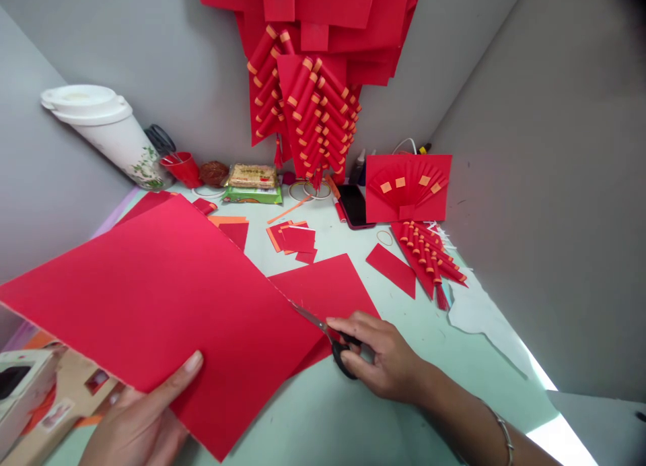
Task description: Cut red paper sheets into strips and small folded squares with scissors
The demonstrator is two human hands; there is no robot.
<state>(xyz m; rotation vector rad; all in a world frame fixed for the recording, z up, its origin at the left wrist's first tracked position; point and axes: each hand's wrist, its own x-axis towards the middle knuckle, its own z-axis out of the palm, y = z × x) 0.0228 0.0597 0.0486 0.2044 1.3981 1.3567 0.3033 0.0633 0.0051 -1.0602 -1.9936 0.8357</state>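
Observation:
My left hand [146,412] grips a large sheet of red paper [166,304] by its lower edge, thumb on top and fingers hidden beneath. In my right hand [383,358] is a pair of scissors [323,328] with black handles. Their blades point left and meet the right edge of the sheet. Whether the blades are parted is hard to see. Under the held sheet, partly covered, another red sheet [336,281] lies on the table.
Small red and orange paper pieces [297,239] lie mid-table. Firecracker-style paper decorations [317,116] hang on the back wall. A phone [354,207], a red fan card [408,190], packaged food [252,183] and a white lidded bin [111,136] stand along the back. A torn white sheet [479,318] lies right.

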